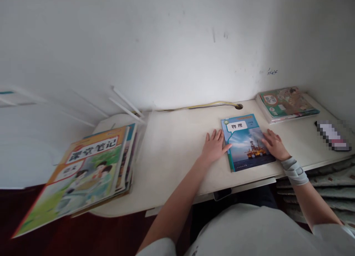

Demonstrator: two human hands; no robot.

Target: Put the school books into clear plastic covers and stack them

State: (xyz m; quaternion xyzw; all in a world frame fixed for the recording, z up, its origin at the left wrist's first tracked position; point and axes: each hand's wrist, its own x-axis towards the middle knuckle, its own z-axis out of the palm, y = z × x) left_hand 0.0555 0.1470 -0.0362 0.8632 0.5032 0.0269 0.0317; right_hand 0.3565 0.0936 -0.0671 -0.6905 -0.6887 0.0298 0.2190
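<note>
A closed blue physics textbook lies flat on the white desk, its cover showing an oil rig at sea. My left hand rests flat at the book's left edge, thumb touching the cover and fingers spread on the desk. At the right edge lies my right hand, fingers stretched out with their tips on the cover. A grey wrap circles my right wrist. Neither hand grips anything.
A stack of books overhangs the desk's left end. Another book stack sits at the back right, near a phone. Yellow and dark cables run along the wall to a round hole.
</note>
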